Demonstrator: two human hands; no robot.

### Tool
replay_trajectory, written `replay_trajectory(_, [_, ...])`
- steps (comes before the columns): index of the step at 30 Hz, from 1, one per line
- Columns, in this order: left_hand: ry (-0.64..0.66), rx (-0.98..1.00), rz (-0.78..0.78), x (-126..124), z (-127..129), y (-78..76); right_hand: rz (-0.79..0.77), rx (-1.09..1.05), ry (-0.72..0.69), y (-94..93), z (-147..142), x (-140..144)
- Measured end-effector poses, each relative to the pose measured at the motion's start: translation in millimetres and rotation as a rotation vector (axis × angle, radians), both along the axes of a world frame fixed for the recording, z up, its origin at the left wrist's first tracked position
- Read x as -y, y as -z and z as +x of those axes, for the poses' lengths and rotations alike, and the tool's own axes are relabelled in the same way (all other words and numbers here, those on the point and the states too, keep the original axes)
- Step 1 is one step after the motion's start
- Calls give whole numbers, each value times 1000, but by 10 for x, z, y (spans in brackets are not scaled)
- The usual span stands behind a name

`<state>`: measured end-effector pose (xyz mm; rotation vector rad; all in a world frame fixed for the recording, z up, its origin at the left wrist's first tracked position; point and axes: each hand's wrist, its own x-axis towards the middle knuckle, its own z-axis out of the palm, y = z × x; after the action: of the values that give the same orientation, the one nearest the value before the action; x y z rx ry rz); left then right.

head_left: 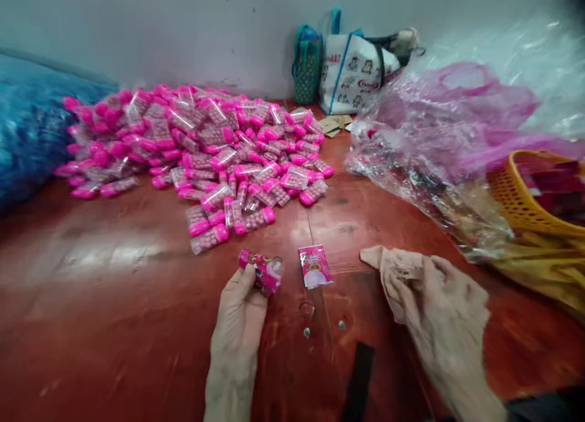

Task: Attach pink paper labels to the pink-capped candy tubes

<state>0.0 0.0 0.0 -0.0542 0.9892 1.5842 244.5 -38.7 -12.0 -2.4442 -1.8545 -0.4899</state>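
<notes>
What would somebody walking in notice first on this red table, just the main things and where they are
The eye goes first to the big heap of pink-capped tubes piled at the back left of the red table. Near the front, the left hand grips one pink tube in its fingers, with a small pink sachet lying flat just beside it. To the right, the right hand rests open on the table below crumpled clear and pink plastic bags and a yellow basket.
</notes>
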Motion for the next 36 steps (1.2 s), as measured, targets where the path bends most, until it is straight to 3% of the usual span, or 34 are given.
replay_trajectory(3, [8,1,-12,-12,9,-1,-2,-59,-70,192,131,-19])
replay_trajectory(5, [24,4,-14,-12,3,13,35,-112,-109,218,189,-64])
replay_trajectory(10, [57,27,-8,-19,-32,72,123,-212,-199,-56,44,-383])
replay_trajectory(12, [55,39,-16,-20,-30,93,95,-316,-348,-182,-152,-650])
replay_trajectory(17, [55,55,-29,13,-86,82,41,-488,-524,-299,-712,-1645])
replay_trajectory(21, [-111,-101,-1,-130,-484,-30,-5,-536,-473,-223,-942,-2397])
replay_trajectory(24, [-346,-381,100,-472,-944,-64,-38,-575,-376,-104,-991,-2703])
replay_trajectory(26, [-427,-511,121,-756,-1182,-12,-56,-595,-334,-21,-1004,-2781])
replay_trajectory(29, [-411,-574,149,-1113,-1283,136,-67,-614,-320,67,-1021,-2791])
replay_trajectory(32, [-291,-658,156,-1284,-1113,250,-81,-621,-340,98,-1036,-2752])
replay_trajectory(36, [-174,-778,181,-1276,-786,254,-91,-621,-366,86,-1062,-2635])
